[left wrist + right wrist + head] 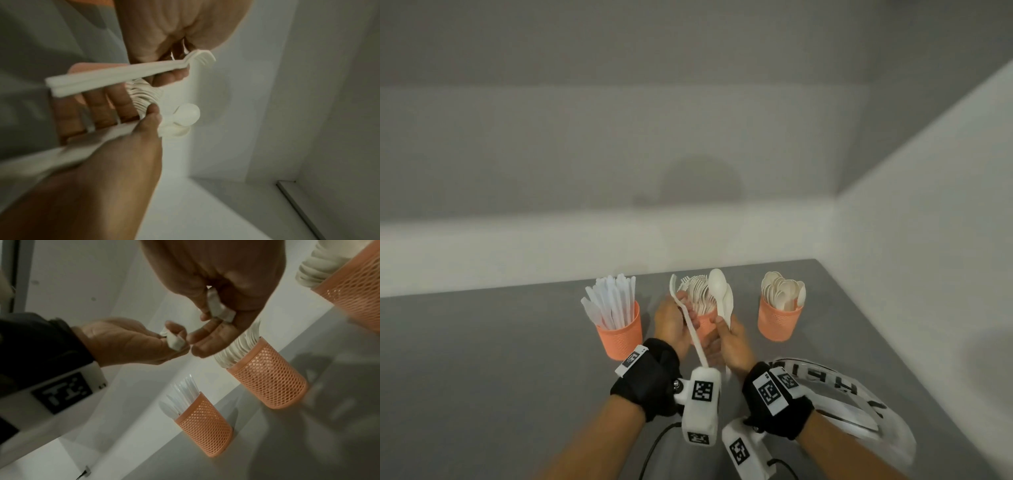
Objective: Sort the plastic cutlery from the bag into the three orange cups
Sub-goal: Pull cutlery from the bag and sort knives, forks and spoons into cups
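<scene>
Plastic fork [690, 320] (white), mesh cup [703, 325]

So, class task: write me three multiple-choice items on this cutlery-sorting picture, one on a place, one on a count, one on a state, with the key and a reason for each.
1. Where is the cup of knives?
A. on the left
B. in the middle
C. on the right

2. How many orange cups stand on the table?
A. two
B. three
C. four

3. What does the left hand hold?
A. nothing
B. a knife
C. a fork

Key:
1 A: the head view shows the knives leftmost, with the middle cup and the cup of spoons to their right.
2 B: three cups stand in a row.
3 C: its fingers pinch a fork, while the right hand holds spoons.
</scene>
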`<state>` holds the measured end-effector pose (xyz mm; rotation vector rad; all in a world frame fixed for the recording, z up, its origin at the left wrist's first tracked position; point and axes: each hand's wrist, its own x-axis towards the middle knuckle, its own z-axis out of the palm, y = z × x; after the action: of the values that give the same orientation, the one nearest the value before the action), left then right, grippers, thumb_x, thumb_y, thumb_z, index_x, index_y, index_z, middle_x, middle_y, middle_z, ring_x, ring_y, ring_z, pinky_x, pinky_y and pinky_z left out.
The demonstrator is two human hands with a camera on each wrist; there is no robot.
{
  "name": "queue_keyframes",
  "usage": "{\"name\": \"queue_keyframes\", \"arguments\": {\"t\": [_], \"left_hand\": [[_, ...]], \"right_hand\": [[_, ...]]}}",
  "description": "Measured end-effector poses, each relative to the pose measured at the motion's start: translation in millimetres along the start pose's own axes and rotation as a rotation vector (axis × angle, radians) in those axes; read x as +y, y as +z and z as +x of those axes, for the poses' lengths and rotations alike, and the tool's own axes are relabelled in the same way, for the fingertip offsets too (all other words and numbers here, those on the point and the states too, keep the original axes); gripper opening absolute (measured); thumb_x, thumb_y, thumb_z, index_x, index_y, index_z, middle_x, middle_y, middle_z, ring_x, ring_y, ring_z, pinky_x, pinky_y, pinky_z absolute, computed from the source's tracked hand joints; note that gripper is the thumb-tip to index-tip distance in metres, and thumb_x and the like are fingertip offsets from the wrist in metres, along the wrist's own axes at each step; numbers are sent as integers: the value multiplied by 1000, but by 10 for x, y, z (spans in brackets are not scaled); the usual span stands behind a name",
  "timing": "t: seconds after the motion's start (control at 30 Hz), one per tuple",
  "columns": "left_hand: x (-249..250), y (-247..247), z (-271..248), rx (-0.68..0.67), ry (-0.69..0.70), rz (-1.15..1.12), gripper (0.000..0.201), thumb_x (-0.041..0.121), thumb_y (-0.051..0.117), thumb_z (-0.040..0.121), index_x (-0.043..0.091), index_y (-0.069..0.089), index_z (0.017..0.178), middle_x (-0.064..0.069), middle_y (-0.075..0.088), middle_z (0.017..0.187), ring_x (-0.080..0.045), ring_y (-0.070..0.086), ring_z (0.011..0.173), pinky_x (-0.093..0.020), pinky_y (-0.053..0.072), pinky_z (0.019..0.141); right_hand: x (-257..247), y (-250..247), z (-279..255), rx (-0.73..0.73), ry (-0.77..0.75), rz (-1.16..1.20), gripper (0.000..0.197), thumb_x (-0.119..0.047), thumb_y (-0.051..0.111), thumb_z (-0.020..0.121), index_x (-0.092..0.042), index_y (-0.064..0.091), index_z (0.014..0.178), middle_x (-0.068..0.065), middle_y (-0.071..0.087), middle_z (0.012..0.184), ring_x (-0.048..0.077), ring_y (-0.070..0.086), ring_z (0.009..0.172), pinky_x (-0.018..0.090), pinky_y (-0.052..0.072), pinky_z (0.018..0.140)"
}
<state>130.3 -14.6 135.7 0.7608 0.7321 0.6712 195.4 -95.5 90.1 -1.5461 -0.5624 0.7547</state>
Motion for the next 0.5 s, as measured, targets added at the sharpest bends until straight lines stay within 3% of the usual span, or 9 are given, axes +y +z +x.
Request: {"name": "queue_keyframes", "arguments": {"t": [0.07,0.13,0.2,0.27,0.33,0.4,0.5], "left_hand": [[51,-8,58,5,34,79,41,47,30,97,12,50,89,4,33,47,-5,32,33,-17,29,35],[74,1,59,-56,82,272,44,56,37,91,15,50,80,6,34,46,-5,31,34,-18,26,37],[50,41,41,-112,165,451,32,43,52,90,15,52,74,7,44,45,-5,38,36,-17,29,39],[6,84,71,-75,260,551,18,28,60,88,10,58,86,-2,61,67,-12,56,55,-21,40,49],[-22,111,96,-34,345,580,15,18,62,87,7,56,95,-11,63,87,-22,59,77,-30,45,66],[-25,126,98,-26,399,592,8,11,58,89,5,56,93,-11,61,87,-23,57,79,-30,45,69],[-16,135,97,-53,425,618,7,11,56,90,4,58,91,-6,60,75,-15,55,64,-24,43,59]], "right_hand": [[-11,-69,-29,0,11,-15,21,-25,30,102,-18,48,93,3,55,56,7,53,37,20,44,37],[-17,-133,-60,-17,10,-25,24,-27,30,102,-17,49,91,2,51,53,7,46,36,19,38,35],[-25,-174,-101,-49,7,-18,26,-27,30,102,-16,49,89,-1,48,48,6,38,32,18,30,34],[-42,-189,-140,-87,1,-37,27,-28,30,102,-15,50,87,-5,48,42,6,35,30,19,27,35],[-79,-215,-187,-128,2,-68,29,-30,31,101,-15,52,88,-4,50,40,6,37,29,19,30,36],[-128,-275,-222,-161,23,-53,32,-34,32,100,-13,54,91,-3,54,44,8,45,31,17,37,37],[-213,-401,-225,-208,65,-19,42,-40,29,100,-9,57,106,-1,61,48,10,58,40,19,47,41]]}}
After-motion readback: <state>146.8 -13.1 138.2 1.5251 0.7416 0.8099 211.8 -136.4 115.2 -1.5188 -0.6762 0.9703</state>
